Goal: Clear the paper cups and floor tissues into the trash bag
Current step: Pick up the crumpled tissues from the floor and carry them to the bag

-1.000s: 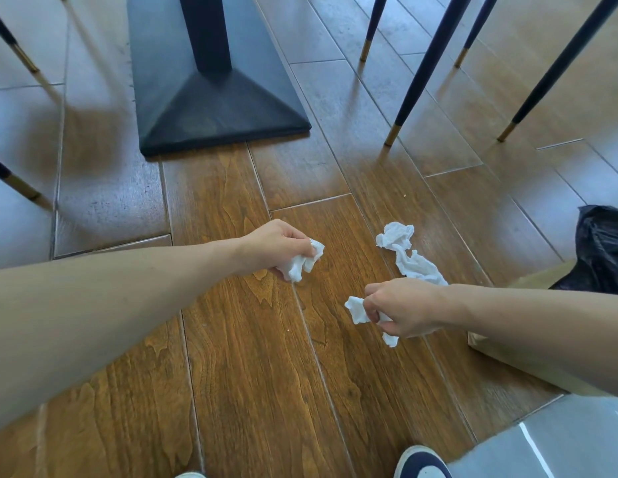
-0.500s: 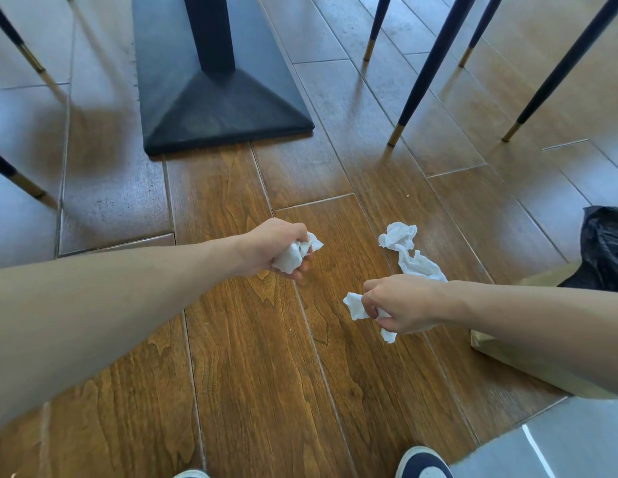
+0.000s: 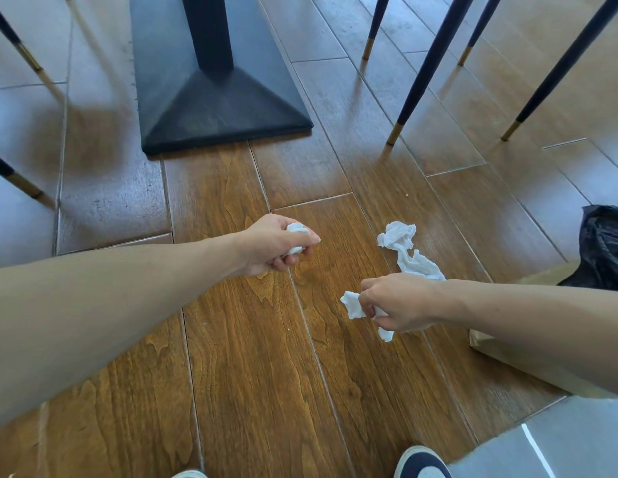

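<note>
White crumpled tissues (image 3: 409, 251) are seen on a brown floor (image 3: 252, 357) with a wood-grain pattern and pale grout lines. The table base (image 3: 211, 108) is matte black. Dark navy chair legs (image 3: 426, 69) are tipped in gold. A black trash bag (image 3: 606, 248) is lined inside a tan paper bag (image 3: 542, 279).
</note>
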